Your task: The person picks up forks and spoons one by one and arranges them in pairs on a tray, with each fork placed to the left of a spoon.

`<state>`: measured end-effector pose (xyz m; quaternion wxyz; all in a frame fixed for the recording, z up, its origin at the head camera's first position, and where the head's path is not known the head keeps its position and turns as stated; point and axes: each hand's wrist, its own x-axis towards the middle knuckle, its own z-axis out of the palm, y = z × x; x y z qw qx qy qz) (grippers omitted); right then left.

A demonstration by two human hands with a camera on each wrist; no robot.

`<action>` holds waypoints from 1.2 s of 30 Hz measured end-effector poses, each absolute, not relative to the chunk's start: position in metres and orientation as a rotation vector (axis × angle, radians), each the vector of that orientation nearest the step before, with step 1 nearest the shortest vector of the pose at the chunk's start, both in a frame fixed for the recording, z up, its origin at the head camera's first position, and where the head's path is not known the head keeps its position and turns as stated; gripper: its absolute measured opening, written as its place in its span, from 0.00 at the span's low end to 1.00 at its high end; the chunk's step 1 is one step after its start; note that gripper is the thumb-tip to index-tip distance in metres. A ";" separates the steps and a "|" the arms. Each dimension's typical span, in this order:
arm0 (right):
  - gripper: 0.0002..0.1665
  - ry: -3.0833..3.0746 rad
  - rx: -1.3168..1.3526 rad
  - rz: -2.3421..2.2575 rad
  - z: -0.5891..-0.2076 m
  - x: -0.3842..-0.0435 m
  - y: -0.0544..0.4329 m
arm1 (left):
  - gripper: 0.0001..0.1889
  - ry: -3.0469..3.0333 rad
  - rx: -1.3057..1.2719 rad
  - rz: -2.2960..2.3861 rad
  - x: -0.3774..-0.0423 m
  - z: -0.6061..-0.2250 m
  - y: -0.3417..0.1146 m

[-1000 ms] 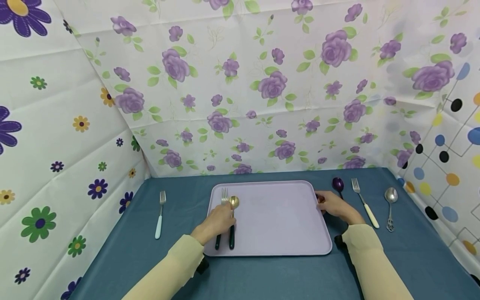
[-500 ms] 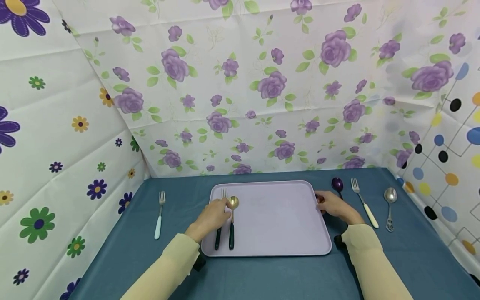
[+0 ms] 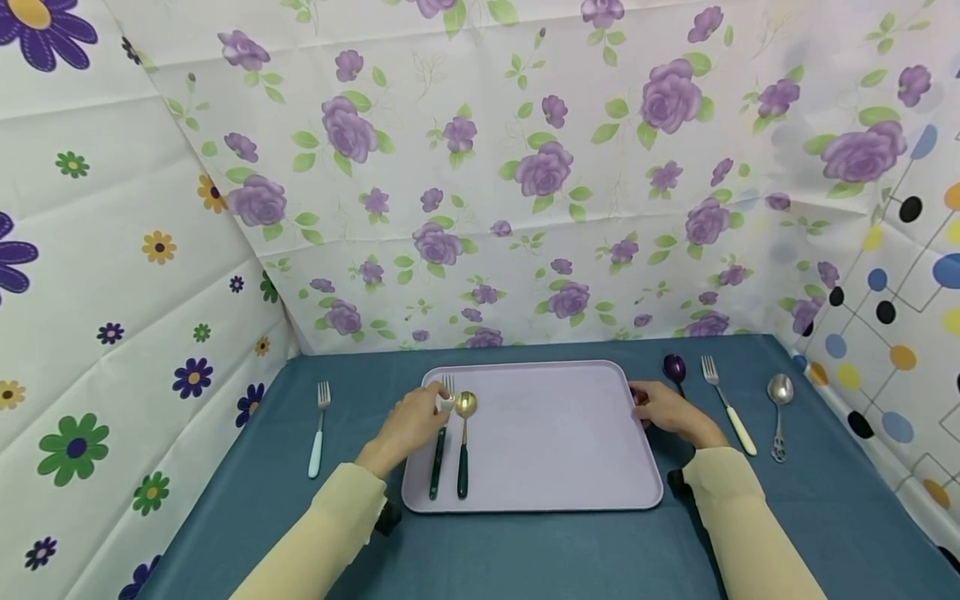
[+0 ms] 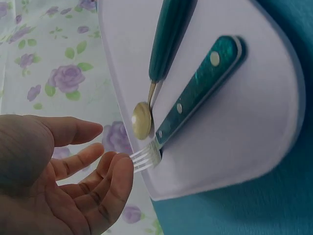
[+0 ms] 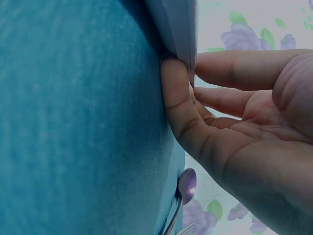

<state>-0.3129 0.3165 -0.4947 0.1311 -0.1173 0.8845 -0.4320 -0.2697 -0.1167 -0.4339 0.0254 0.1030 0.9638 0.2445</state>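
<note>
A pale lilac tray (image 3: 558,433) lies on the blue-green cloth. On its left part rest a green-handled fork (image 3: 438,462) and, just right of it, a gold spoon (image 3: 462,462) with a dark green handle. My left hand (image 3: 405,427) is over the tray's left side by the fork's head. In the left wrist view its fingers are loosely bent, thumb apart from them, with nothing between. At the tray's right edge, my right hand (image 3: 671,412) pinches the rim, thumb on one side and fingers under it in the right wrist view.
Left of the tray lies a fork (image 3: 316,450) with a pale blue handle. On the right are a purple spoon (image 3: 675,368), partly hidden by the right hand, a cream-handled fork (image 3: 738,429) and an ornate silver spoon (image 3: 780,392). Flowered cloth (image 3: 487,208) hangs behind.
My left hand has drawn away from the gold spoon and fork toward the left, uncovering more of both. My right hand keeps its grip on the tray's edge.
</note>
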 end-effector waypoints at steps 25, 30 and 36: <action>0.34 2.559 -0.321 -1.262 -0.496 -0.314 0.317 | 0.18 3.048 0.207 0.751 -0.278 -0.431 -0.132; 0.34 2.555 -0.320 -1.264 -0.496 -0.314 0.317 | 0.19 3.058 0.208 0.764 -0.278 -0.428 -0.136; 0.34 2.557 -0.304 -1.249 -0.496 -0.314 0.317 | 0.21 3.061 0.209 0.772 -0.278 -0.427 -0.141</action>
